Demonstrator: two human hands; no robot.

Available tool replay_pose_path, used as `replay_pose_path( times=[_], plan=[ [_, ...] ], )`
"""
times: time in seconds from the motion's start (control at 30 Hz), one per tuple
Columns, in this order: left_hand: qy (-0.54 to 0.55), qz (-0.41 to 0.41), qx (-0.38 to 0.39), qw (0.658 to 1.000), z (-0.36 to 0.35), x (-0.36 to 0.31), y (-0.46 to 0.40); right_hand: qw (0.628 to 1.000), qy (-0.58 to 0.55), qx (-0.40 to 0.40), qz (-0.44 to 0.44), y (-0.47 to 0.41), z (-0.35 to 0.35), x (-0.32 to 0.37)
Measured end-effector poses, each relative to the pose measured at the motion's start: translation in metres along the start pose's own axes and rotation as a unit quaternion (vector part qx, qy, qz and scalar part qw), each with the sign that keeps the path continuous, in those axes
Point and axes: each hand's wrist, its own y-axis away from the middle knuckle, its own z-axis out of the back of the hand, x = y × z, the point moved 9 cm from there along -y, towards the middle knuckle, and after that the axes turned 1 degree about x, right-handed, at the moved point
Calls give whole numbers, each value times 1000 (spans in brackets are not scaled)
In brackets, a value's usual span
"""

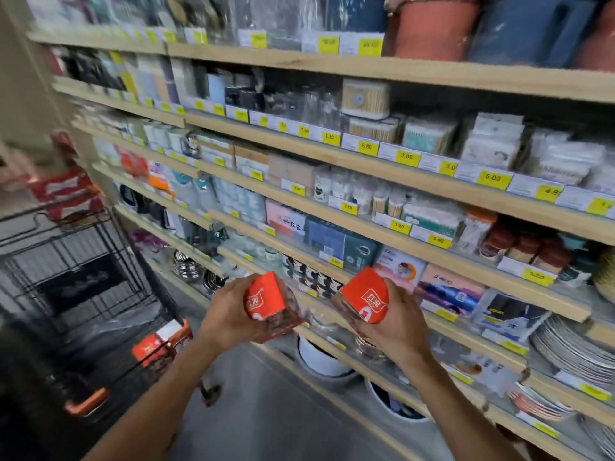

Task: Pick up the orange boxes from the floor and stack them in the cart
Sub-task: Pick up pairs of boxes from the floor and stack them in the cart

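Observation:
My left hand (226, 316) grips an orange box (266, 299) with a white logo on its end, held in the air in front of the shelves. My right hand (397, 331) grips a second orange box (364, 296) of the same kind, a little to the right and at the same height. The black wire cart (83, 277) stands to the left. Another orange box (151, 349) lies low in the cart near its right side, with one more behind it. The picture is blurred by motion.
Wooden shelves (366, 161) packed with small goods and yellow price tags fill the right and the back. Plates (572, 351) and bowls (321, 359) sit on the lowest shelves. Red packs (66, 191) lie beyond the cart. Grey floor (273, 410) runs between cart and shelves.

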Motion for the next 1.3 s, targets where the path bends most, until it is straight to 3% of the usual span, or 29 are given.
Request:
replay_pose_path(
  times=[0.3,0.57,0.93,1.3],
  plan=[
    [-39,23,-72,996,150,103,2,996,-34,46,70,-46,-78,149],
    [-46,94,-141,984,237,180,34,984,-69,88,140,-65,-147,278],
    [-46,229,-204,951,284,283,74,952,-106,172,229,-90,-246,386],
    [-46,308,-247,918,287,338,29,914,-137,230,303,-170,-343,441]
  ],
)
